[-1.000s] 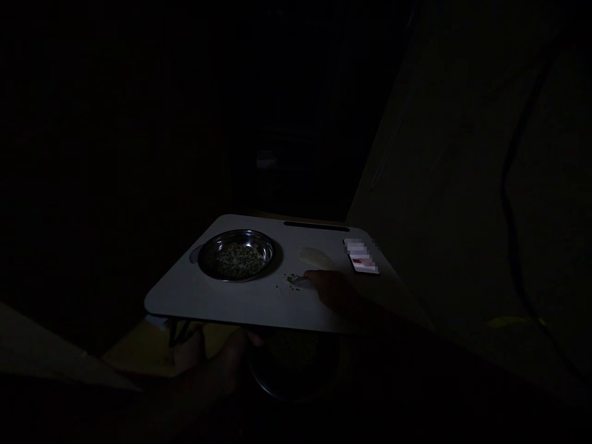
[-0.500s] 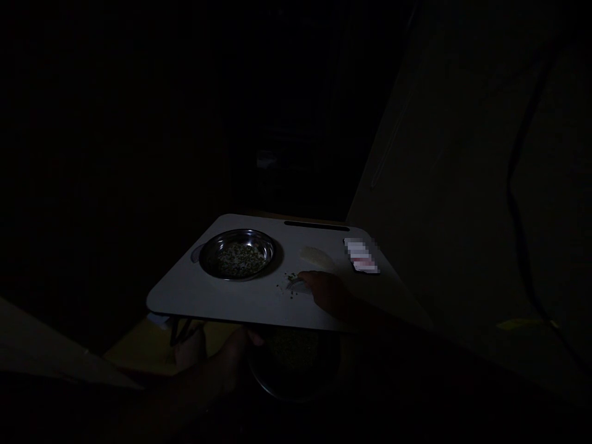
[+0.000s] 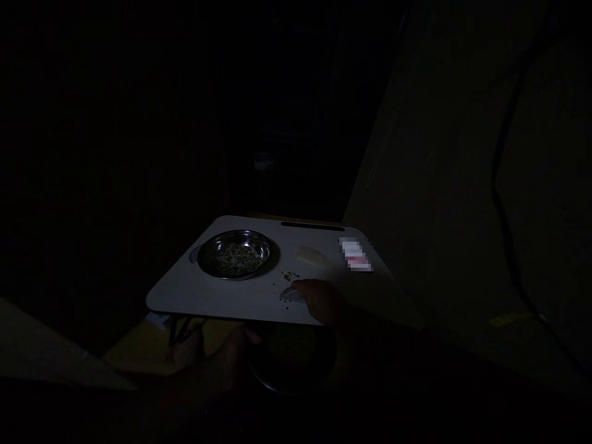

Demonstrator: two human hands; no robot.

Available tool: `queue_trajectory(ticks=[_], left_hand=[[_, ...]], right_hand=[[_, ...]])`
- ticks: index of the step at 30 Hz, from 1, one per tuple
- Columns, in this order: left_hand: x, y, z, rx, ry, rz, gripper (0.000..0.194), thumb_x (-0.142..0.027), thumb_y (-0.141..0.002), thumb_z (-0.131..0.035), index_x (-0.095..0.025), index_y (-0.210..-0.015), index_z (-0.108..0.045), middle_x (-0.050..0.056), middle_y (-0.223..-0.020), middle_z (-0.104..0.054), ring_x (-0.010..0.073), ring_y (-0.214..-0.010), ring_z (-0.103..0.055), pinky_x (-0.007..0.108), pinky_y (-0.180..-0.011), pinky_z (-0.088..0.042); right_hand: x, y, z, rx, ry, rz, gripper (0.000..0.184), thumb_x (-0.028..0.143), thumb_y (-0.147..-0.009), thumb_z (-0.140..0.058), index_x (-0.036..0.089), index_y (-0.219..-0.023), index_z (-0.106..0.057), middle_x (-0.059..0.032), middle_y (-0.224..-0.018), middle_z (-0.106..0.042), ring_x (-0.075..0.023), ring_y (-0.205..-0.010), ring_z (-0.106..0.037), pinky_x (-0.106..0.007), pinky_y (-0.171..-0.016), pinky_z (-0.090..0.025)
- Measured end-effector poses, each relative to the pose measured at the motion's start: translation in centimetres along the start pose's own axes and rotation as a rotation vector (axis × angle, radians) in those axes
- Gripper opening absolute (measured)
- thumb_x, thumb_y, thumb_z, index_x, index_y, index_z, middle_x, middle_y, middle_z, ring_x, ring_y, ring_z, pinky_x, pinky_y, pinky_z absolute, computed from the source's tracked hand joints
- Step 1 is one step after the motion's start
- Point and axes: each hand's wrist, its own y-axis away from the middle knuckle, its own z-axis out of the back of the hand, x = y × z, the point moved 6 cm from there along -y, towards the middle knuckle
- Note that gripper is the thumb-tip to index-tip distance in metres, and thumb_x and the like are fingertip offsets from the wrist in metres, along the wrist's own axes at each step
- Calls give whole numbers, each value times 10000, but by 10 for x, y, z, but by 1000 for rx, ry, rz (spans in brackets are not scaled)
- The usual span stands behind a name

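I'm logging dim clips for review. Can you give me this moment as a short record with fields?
lighting: very dark, only the tabletop is lit
surface: small white table
on table: steel bowl holding small grains; scattered grains; pale flat item, unclear what; blurred card
right hand: on the table beside the scattered grains, fingertips at a small pale patch; grip unclear
left hand: below the table's near edge, at the rim of a second bowl

Your white lap table (image 3: 222, 299) carries a steel bowl (image 3: 238, 254) of grains, scattered grains (image 3: 289, 277), a pale patch (image 3: 313, 256), a blurred card (image 3: 355, 254).
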Motion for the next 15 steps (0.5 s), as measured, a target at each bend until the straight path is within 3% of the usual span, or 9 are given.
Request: queue_trajectory(ticks=[11, 15], left_hand=[[-1, 12, -6, 59, -17, 15, 101, -222, -556, -491, -165, -638, -476, 72, -548, -536, 213, -538, -524, 361, -533, -426], [-1, 11, -6, 29, -24, -7, 113, -228, -551, -497, -161, -640, -477, 85, -555, -545, 219, -533, -526, 364, -532, -426]], right_hand=[[37, 19, 4, -26, -39, 203, 330, 113, -736, -382, 189, -1029, -515, -52, -908, -609, -164, -802, -546, -244, -653, -374], [25, 21, 7, -10, -51, 129, 346, 127, -739, -382, 212, -1050, -510, -41, -915, -611, -153, -809, -552, -237, -660, -382]])
